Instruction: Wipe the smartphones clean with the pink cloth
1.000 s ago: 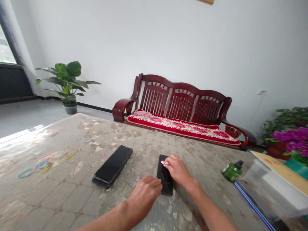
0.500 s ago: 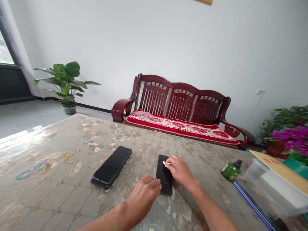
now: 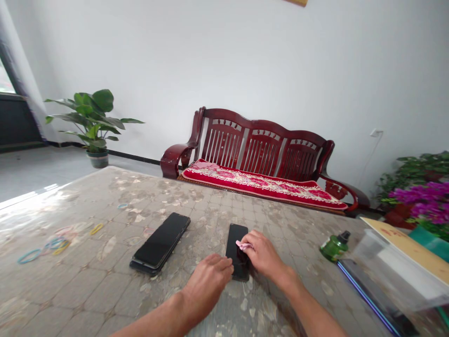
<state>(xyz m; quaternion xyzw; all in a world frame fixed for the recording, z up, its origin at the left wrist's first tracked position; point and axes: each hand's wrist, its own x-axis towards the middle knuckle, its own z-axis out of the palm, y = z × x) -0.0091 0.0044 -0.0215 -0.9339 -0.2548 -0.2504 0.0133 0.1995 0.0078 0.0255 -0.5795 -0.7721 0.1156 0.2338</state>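
A flat, black, glossy-screened smartphone [image 3: 233, 241] lies face up between the two hands on a table covered in a grey-brown patterned cloth [image 3: 115, 243]. The right hand [image 3: 261, 252] pinches a small, soft, pale pink cloth [image 3: 242, 245] between thumb and fingers against the phone's screen. Compared with a second ago, this cloth sits slightly farther down the screen, toward the near end. The left hand [image 3: 212, 276] keeps its place, fingers pressed together and bent, their tips at the phone's left edge; its thumb is hidden, so whether it grips cannot be told. To the left, a stack of two black, slab-shaped phones [image 3: 163, 241] stays unmoved, as does the green, see-through bottle with a black top [image 3: 334, 248] at the right.
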